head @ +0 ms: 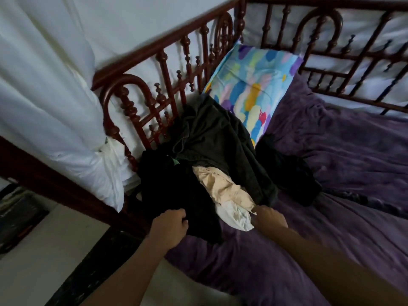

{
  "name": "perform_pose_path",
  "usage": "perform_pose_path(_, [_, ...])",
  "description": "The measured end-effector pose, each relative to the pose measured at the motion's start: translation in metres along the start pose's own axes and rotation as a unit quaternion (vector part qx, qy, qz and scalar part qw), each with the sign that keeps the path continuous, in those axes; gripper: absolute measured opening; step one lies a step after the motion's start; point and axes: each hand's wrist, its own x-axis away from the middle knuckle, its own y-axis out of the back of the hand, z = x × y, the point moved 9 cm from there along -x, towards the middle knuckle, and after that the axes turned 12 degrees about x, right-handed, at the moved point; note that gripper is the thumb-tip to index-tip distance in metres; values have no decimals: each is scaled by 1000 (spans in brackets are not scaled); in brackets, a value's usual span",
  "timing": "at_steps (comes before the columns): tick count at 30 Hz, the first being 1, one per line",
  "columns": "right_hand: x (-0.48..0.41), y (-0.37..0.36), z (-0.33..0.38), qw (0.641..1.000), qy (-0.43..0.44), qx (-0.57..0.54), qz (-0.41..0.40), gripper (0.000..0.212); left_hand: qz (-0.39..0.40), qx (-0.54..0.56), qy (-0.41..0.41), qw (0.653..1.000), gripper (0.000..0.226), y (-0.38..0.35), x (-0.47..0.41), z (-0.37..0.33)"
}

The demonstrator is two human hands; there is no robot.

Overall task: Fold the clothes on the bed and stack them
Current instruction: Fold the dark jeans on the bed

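Against the bed rail [162,56], in the head view, the clothes [220,138] lie heaped and unfolded. The left hand [169,226] curls its grip on the edge of the black garment [172,186], likely to pull it free. The right hand [268,217] hides its grip under cloth, so I cannot tell its state.

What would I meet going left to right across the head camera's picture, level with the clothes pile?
From the left: white drape, black garment, cream garment, small black garment, purple bedspread. The dark grey garment overlaps the cream one, so it is left out.
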Motion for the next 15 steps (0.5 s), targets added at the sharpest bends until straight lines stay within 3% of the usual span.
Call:
perform_pose_path(5, [-59,3,-6,999,-37,-23,10,38,35,-13,-28,999,30,-9,-60,-13])
perform_pose_path(11, [-182,4,17,995,-45,-85,11,32,76,-21,7,997,32,-20,-120,12])
perform_pose_path(15, [-257,3,63,995,-12,-96,11,45,84,-28,35,995,31,-15,-159,37])
